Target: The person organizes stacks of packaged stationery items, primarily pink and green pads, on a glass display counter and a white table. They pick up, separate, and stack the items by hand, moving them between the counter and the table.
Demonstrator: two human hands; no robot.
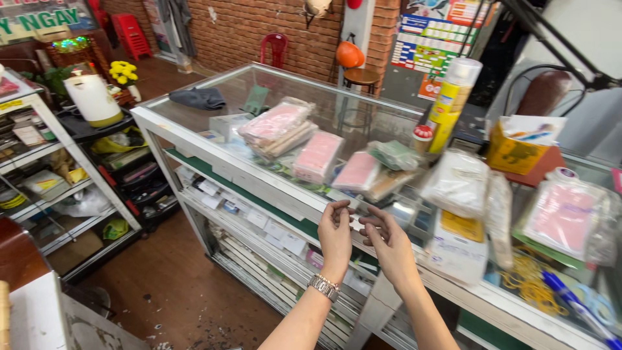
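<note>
Two bare hands hover side by side at the near edge of a glass display worktop. The left hand (silver metal wristwatch on its wrist) and right hand have loosely curled fingers, holding nothing. Just beyond lie flat pink clear-wrapped packets; farther back stands a yellow spray can.

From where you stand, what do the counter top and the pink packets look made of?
Counter top: clear glass, glossy; shelves show through it, pale frame, maybe painted metal. Pink packets: clear plastic bags, shiny and creased, over pink contents I cannot identify. Both hands hover at the counter's front edge.
</note>
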